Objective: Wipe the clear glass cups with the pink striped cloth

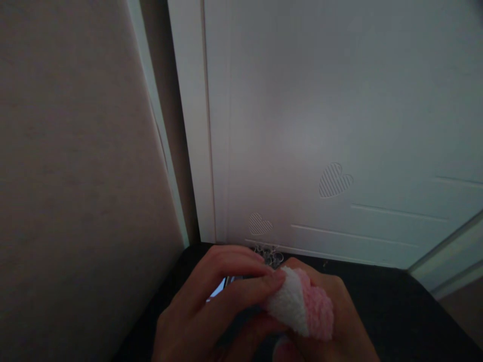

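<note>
White panel (287, 110), upright, fills most of the background; decorated with engraved striped hearts (335, 181) and straight grooves. Beige-brown wall (75, 151) at left, edged by a pale strip (160, 120). Black bench (381, 296) at the foot of the panel. White moulding (449, 251) at the right edge. Lighting dim.

Fluffy piece (300, 304), one, white and pink, plush-textured; located between the two hands, at the lower middle of the view, above the bench.

Left hand (204, 311): fingers bent, gap narrow; pinches the white part of the fluffy piece at the fingertips.

Right hand (349, 311): curved around the far side of the fluffy piece, in contact with it; fingers largely concealed, so how far they close cannot be told.

Small ring-like pieces (272, 257), a cluster, clear or metallic; lying on the bench near the panel, just beyond the hands. Partly covered; count uncertain.

Bright pale object (217, 291): visible only through the gap between left-hand fingers; identity unclear.

Both wrists cut off by the lower edge. Small pinkish patch between the hands at that edge: fingertip or fabric, indistinct.
</note>
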`<state>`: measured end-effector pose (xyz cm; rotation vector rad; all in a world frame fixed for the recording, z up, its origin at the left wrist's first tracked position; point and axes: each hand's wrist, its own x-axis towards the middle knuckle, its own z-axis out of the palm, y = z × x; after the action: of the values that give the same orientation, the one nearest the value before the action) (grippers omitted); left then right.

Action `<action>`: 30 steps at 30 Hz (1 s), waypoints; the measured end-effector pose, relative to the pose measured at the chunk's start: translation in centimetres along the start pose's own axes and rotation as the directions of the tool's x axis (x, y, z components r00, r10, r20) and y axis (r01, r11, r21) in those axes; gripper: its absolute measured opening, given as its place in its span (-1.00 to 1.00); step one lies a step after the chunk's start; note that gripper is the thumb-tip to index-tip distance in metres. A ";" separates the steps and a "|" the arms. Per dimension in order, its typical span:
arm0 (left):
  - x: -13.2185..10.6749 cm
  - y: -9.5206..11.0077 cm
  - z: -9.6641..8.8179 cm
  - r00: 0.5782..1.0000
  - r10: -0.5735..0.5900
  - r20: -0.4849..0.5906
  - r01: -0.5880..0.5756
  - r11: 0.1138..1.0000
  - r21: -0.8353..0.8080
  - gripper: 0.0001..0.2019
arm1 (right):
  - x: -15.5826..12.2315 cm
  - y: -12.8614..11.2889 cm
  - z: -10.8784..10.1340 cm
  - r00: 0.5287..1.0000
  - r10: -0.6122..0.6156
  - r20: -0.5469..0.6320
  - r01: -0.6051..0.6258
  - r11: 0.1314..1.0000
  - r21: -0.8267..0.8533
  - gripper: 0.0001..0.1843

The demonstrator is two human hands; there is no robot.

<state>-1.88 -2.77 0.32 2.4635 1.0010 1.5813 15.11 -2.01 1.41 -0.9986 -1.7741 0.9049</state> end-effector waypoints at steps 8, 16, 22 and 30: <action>0.7 0.3 -0.8 0.999 -0.036 0.006 0.036 0.999 -0.040 -0.79 | 0.0 0.7 0.3 0.999 0.030 -0.029 -0.030 0.999 0.011 -0.87; 0.9 0.4 -1.0 0.998 -0.058 -0.020 0.057 0.998 -0.037 -0.74 | -0.5 1.2 -1.0 0.991 0.081 -0.102 -0.079 0.996 0.030 -0.79; 0.6 0.4 -0.6 0.993 -0.120 0.006 0.120 0.992 -0.049 -0.68 | -0.5 -0.3 -1.4 0.975 0.224 -0.003 -0.217 0.949 0.228 -0.74; 0.4 0.1 -0.5 0.996 -0.084 0.025 0.087 0.987 -0.139 -0.66 | -0.7 -2.0 -1.6 0.957 0.290 -0.005 -0.269 0.895 0.355 -0.76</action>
<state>-2.12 -2.79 0.93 2.3076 0.9448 1.5428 16.22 -3.17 3.49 -1.0442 -1.3723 1.3083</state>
